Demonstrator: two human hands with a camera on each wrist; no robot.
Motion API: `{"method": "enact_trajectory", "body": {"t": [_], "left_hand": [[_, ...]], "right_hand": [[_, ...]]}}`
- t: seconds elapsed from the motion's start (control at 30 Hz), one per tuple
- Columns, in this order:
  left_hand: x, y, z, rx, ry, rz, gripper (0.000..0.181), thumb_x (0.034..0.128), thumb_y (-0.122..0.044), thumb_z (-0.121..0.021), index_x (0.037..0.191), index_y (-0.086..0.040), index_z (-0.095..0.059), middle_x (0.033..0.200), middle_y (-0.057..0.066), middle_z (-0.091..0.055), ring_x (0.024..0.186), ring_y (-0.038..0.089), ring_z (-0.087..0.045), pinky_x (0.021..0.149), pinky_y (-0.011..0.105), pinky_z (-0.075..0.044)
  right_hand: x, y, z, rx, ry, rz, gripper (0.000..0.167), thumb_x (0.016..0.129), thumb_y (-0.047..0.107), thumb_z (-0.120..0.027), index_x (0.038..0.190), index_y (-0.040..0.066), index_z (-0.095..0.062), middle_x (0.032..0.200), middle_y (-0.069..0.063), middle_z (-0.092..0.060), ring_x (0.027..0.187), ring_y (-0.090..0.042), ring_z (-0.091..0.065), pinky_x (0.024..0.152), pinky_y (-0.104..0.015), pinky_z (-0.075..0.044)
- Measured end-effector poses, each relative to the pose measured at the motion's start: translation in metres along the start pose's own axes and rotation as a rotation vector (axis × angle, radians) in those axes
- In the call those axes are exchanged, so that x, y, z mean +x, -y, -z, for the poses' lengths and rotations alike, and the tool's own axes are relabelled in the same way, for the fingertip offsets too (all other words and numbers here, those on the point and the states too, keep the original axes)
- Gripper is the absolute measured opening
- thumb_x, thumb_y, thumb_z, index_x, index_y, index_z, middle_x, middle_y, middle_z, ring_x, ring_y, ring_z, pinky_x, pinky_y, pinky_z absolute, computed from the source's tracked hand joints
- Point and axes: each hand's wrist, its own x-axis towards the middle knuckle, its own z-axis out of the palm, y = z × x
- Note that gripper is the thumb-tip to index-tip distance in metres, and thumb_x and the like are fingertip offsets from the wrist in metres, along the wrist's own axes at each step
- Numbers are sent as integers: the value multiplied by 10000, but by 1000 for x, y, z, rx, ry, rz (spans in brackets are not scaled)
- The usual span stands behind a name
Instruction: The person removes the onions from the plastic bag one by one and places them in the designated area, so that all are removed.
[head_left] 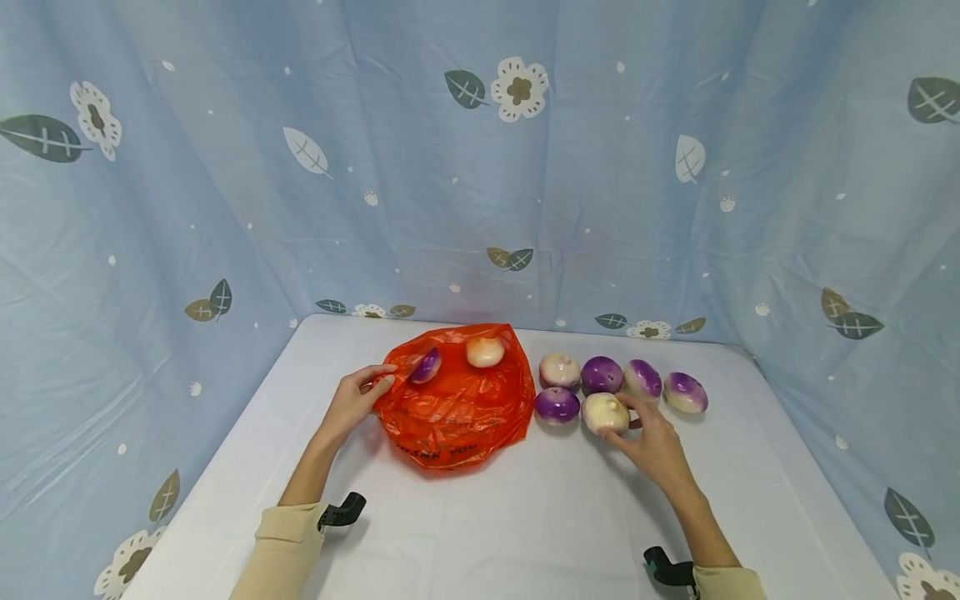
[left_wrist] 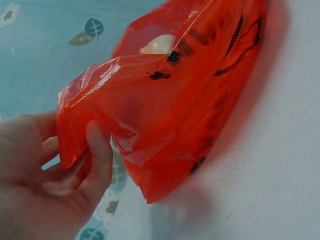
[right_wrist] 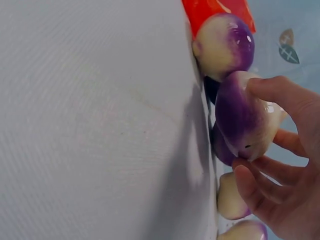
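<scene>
A red plastic bag (head_left: 457,425) lies spread with its mouth open, and my left hand (head_left: 351,405) pinches its left edge between thumb and fingers. Through the left wrist view, the bag's raised edge (left_wrist: 75,125) runs between those fingertips. Inside the bag are a purple turnip (head_left: 426,367) and a pale turnip (head_left: 485,352). To the right, my right hand (head_left: 654,442) grips a white-and-purple turnip (head_left: 604,412), with the thumb on one side and fingers on the other. That turnip (right_wrist: 242,115) shows its purple side in the right wrist view.
Beside the held turnip lies a purple turnip (head_left: 557,406). Behind stand a pale turnip (head_left: 559,370), a dark purple one (head_left: 602,375) and two more two-toned turnips (head_left: 686,392). A white cloth (head_left: 480,533) covers the table, with a blue patterned curtain (head_left: 420,183) around it.
</scene>
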Motion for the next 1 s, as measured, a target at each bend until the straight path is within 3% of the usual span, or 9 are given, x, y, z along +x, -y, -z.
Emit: {"method": "enact_trajectory", "body": {"t": [0.27, 0.4, 0.6, 1.0], "left_hand": [[0, 0, -1, 8, 8, 0, 357, 984, -154, -590, 1294, 23, -597, 1359, 246, -555, 1110, 327, -578, 780, 108, -509], [7, 14, -2, 0, 6, 7, 367, 985, -180, -592, 1305, 1, -597, 1378, 238, -545, 1127, 346, -583, 770, 104, -506], [15, 30, -2, 16, -7, 12, 395, 970, -297, -619, 1300, -80, -623, 1392, 180, -555, 1175, 319, -578, 803, 88, -488], [16, 30, 1, 50, -24, -15, 385, 964, -331, -623, 1269, -97, -642, 1372, 165, -573, 1095, 213, -599, 798, 127, -517]], "right_hand": [[0, -5, -5, 5, 51, -20, 648, 763, 296, -843, 1312, 114, -549, 1236, -145, -629, 883, -266, -674, 714, -424, -523], [0, -5, -7, 1, 57, -39, 654, 772, 314, -836, 1320, 107, -547, 1246, -148, -627, 890, -262, -672, 738, -447, -525], [2, -3, -9, -6, 61, -72, 653, 788, 334, -820, 1332, 99, -545, 1254, -154, -625, 909, -271, -668, 748, -455, -525], [3, -1, -8, 2, 41, -99, 637, 820, 321, -795, 1342, 64, -538, 1270, -194, -609, 955, -332, -669, 770, -516, -516]]}}
